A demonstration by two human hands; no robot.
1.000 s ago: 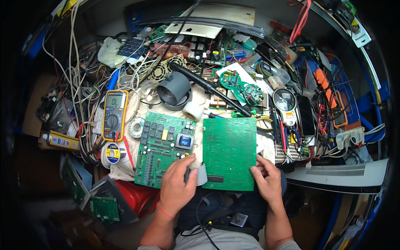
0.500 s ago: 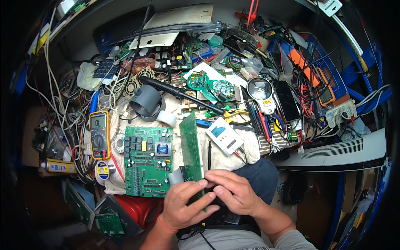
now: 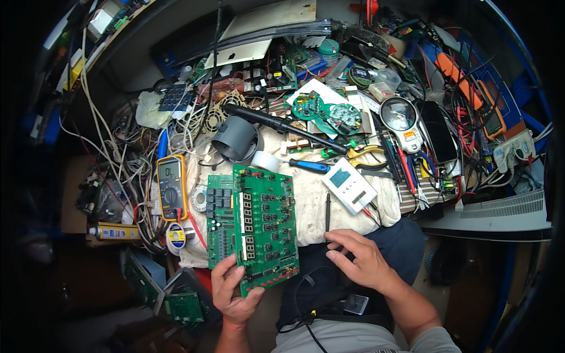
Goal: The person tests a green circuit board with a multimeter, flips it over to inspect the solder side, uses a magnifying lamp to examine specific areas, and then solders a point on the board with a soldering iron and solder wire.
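My left hand point(image 3: 231, 291) grips a green circuit board point(image 3: 268, 235) by its near left corner, thumb below and fingers at the edge. This board's component side faces up, with digit displays, rows of black buttons and red parts. It partly covers a second green board point(image 3: 218, 226) carrying relays, which lies on the pale cloth point(image 3: 312, 226). My right hand point(image 3: 362, 259) is held over my thigh, fingers apart and nothing visible in it. Its fingertips are close to the lower end of a thin black probe point(image 3: 328, 210); whether they touch is unclear.
A yellow multimeter point(image 3: 172, 188) and solder spool point(image 3: 176, 235) stand left. Beyond the boards are a grey pipe fitting point(image 3: 234, 141), a blue-handled screwdriver point(image 3: 312, 166), yellow-black pliers point(image 3: 368, 156) and a white device point(image 3: 349, 186). A magnifier point(image 3: 401, 115) lies right, amid cluttered cables.
The held board has turned from edge-on to face-up and now overlaps the other board. My right hand has let go of it and moved right. The whole view has shifted.
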